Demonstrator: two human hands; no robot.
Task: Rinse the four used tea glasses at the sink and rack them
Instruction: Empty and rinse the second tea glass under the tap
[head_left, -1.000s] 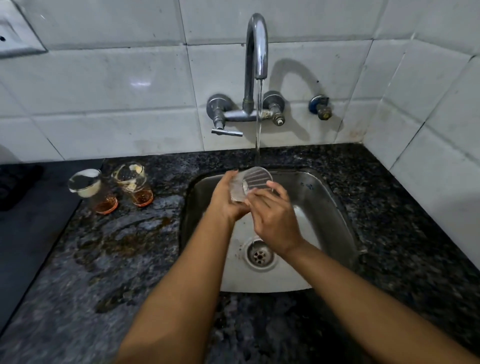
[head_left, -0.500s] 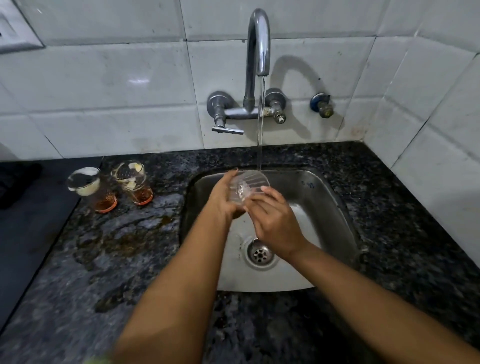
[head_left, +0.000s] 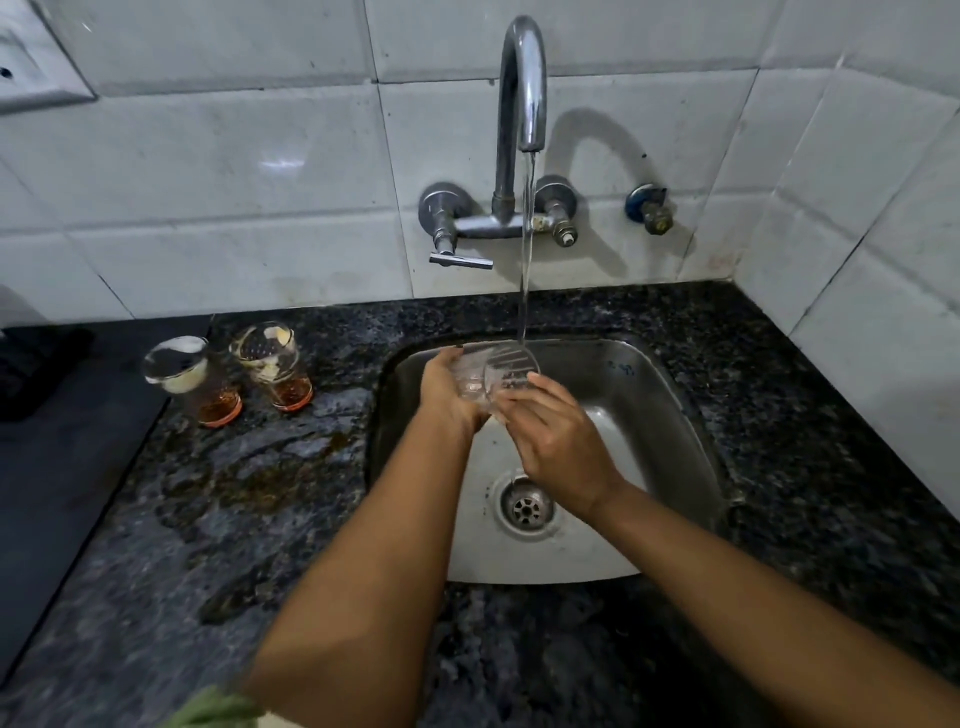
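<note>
A clear ribbed tea glass (head_left: 506, 370) is held tilted over the steel sink (head_left: 670, 395), its mouth turned toward the running stream from the tap (head_left: 522, 78). My left hand (head_left: 445, 389) grips its base and side. My right hand (head_left: 558, 441) touches its lower rim with the fingertips. Two used tea glasses stand on the dark granite counter left of the sink: one glass (head_left: 189, 376) further left, the other glass (head_left: 275, 366) beside it, both with amber tea at the bottom. No other glass and no rack is in view.
A brown tea spill (head_left: 265, 478) wets the counter (head_left: 810, 467) between the two glasses and the sink. The drain (head_left: 527, 509) lies below my right hand. White tiled walls close the back and right side. A dark mat (head_left: 62, 467) covers the counter's left part.
The glass has been turned in my hands under the stream, its mouth now facing more toward the water. Both hands stay over the sink. The two counter glasses have not moved.
</note>
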